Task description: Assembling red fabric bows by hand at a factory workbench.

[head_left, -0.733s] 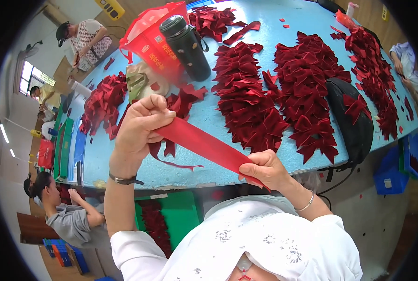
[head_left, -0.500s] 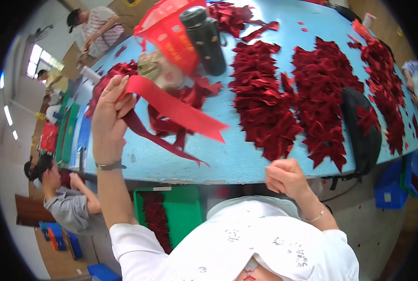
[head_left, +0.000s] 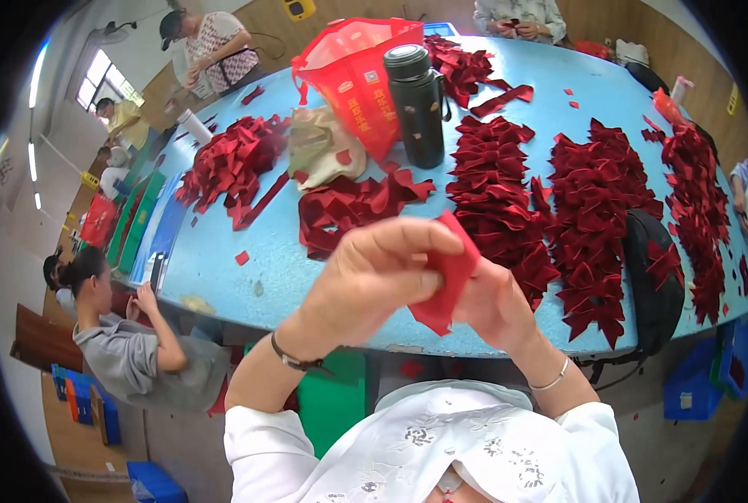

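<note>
My left hand [head_left: 374,272] is raised over the table's near edge, its thumb and fingers closed on a red ribbon [head_left: 453,281]. The ribbon is folded over and held close to upright. My right hand [head_left: 501,308] meets it from the other side, its fingers bent against the ribbon and partly hidden behind it. Just beyond my hands lies a loose heap of dark red ribbon strips [head_left: 340,210]. To the right are long rows of finished-looking red bows, one row [head_left: 500,193] right behind my right hand and another [head_left: 588,226] farther right.
A dark bottle [head_left: 416,109] stands beside a red bag [head_left: 349,80] and a pale cloth [head_left: 324,147] on the blue table [head_left: 215,260]. A black bag [head_left: 652,277] hangs at the right edge. Below is a green bin [head_left: 332,394]. A person in grey [head_left: 131,352] works at left; others stand farther off.
My left hand has come down and right with the ribbon, which is now folded instead of trailing. My right hand has risen from the table's edge to meet it.
</note>
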The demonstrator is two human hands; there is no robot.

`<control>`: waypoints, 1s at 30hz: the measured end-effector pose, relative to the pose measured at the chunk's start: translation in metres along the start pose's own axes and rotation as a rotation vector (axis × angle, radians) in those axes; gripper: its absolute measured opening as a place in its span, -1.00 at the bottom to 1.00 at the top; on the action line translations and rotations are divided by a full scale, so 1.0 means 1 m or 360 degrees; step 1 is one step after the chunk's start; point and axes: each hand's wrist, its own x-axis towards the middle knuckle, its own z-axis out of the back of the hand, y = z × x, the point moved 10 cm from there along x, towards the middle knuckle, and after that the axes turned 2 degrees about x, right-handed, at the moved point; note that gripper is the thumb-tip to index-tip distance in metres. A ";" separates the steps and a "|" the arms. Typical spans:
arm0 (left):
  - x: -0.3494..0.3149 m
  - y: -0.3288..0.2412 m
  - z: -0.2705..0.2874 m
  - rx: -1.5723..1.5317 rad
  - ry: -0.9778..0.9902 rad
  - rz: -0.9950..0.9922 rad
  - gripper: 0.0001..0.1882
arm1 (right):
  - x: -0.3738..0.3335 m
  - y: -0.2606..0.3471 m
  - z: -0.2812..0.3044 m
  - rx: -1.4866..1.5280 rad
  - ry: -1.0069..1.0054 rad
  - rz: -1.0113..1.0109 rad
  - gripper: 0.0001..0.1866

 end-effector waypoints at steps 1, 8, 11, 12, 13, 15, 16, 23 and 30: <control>-0.003 0.011 -0.004 0.0066 0.0031 0.0094 -0.66 | 0.000 -0.005 -0.005 0.0519 0.0104 -0.0134 -0.33; -0.031 0.074 0.033 0.0641 -0.0253 0.0307 -0.58 | 0.003 0.032 0.027 -0.0134 -0.0599 0.0174 -0.41; -0.035 0.098 0.045 0.0577 -0.0302 0.0521 -0.63 | 0.008 0.041 0.025 -0.0484 -0.0566 0.0255 -0.49; -0.034 0.099 0.046 0.0568 -0.0304 0.0514 -0.63 | 0.010 0.045 0.021 -0.0701 -0.0507 0.0312 -0.54; -0.033 0.099 0.038 0.0465 -0.0224 0.0488 -0.62 | 0.012 0.046 0.015 -0.0910 -0.0448 0.0364 -0.59; -0.030 0.095 0.024 0.0258 -0.0067 0.0427 -0.61 | 0.018 0.045 0.010 -0.1215 -0.0418 0.0412 -0.64; -0.029 0.092 0.024 0.0244 -0.0073 0.0422 -0.61 | 0.021 0.046 0.003 -0.1520 -0.0381 0.0474 -0.69; -0.025 0.088 0.067 -0.0688 -0.0274 0.0290 -0.66 | 0.003 0.065 0.036 -0.1472 -0.0825 0.0401 -0.81; -0.019 0.038 0.052 0.0421 -0.0230 -0.0022 -0.77 | -0.006 -0.020 0.038 -0.0740 -0.0527 -0.0097 -0.61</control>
